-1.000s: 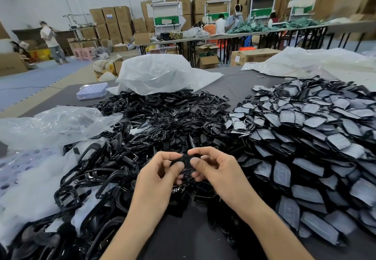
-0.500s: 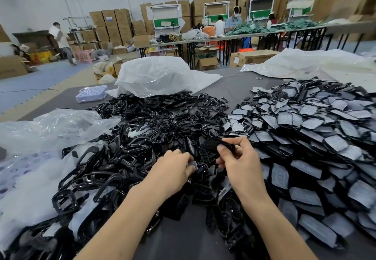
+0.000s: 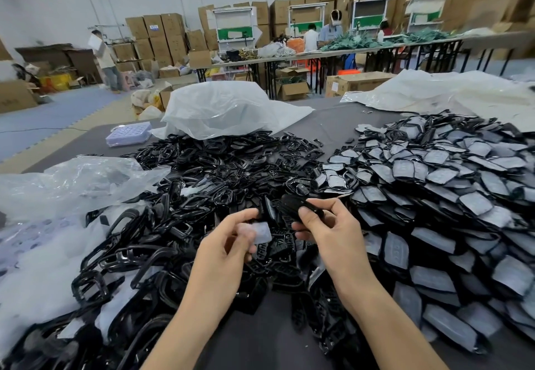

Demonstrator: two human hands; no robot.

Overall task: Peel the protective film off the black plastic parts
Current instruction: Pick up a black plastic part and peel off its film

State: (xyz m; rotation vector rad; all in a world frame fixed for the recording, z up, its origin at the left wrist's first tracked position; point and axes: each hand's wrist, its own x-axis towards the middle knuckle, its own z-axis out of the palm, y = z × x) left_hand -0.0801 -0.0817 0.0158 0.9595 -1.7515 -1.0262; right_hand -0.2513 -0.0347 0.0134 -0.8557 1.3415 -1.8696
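My right hand [image 3: 330, 236] pinches a small black plastic part [image 3: 292, 207] between thumb and fingers, held above the table's middle. My left hand [image 3: 228, 248] holds a translucent piece of protective film [image 3: 260, 232], apart from the part. To the right lies a large heap of black parts still covered in greyish film [image 3: 434, 195]. A heap of bare black parts and frames [image 3: 185, 195] spreads across the centre and left.
Clear plastic bags [image 3: 72, 184] lie at the left and a big white bag [image 3: 225, 111] at the back. A small pale tray [image 3: 128, 133] sits at the far left of the grey table [image 3: 327, 120]. People work at long tables behind.
My hands came apart from the part and film was pulled off; the left hand dipped toward the pile, then rose holding the film while the right kept the black part.
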